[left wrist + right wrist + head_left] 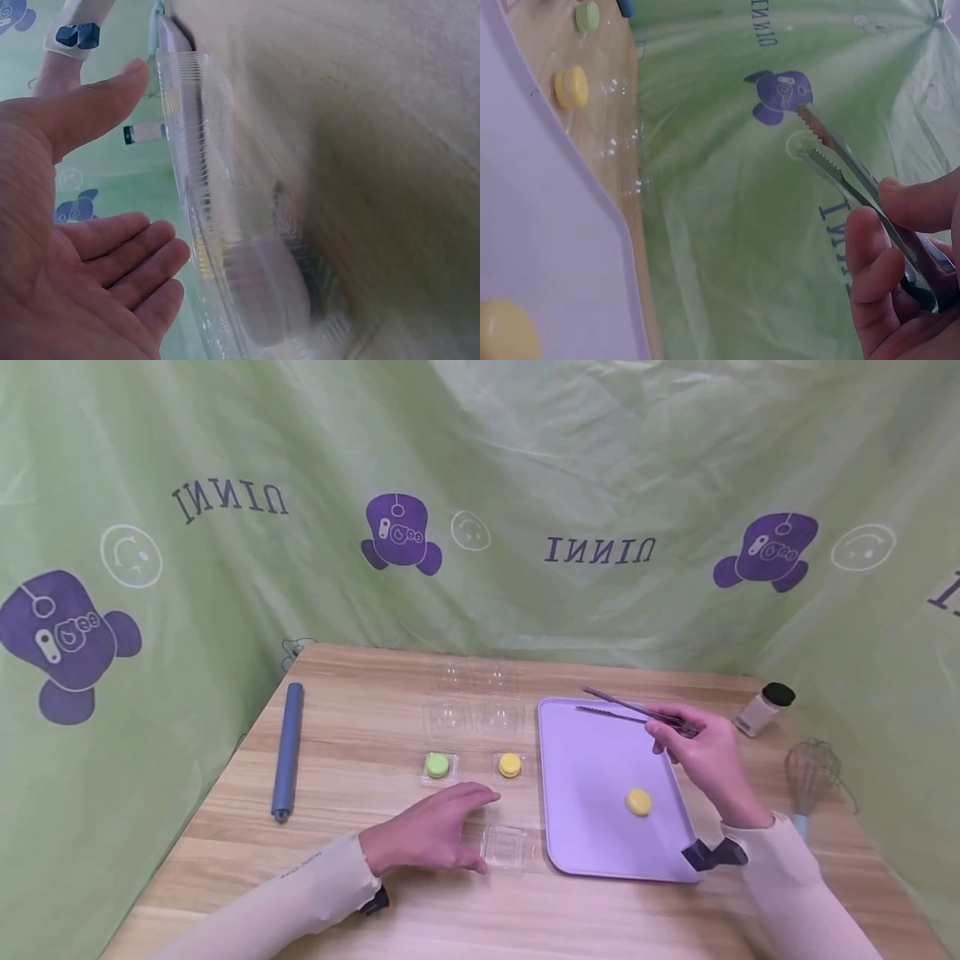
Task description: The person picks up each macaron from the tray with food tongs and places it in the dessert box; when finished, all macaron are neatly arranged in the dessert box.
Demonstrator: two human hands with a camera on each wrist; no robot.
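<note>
Left hand steadying a clear box, right hand holding tongs above the tray

Nearest, the left hand [431,835] lies with fingers relaxed and spread beside the empty clear plastic box [508,847] — touching or just short, unclear. Past it, the yellow macaron [638,801] sits on the lilac tray [592,760]; the right hand [708,756] pinches the metal tongs [630,708] near their hinge, tips parted. Best, I judge, to lower squarely and squeeze lightly — the shell looks fragile. Farther off, green [437,765] and yellow [510,765] macarons sit boxed.
</note>
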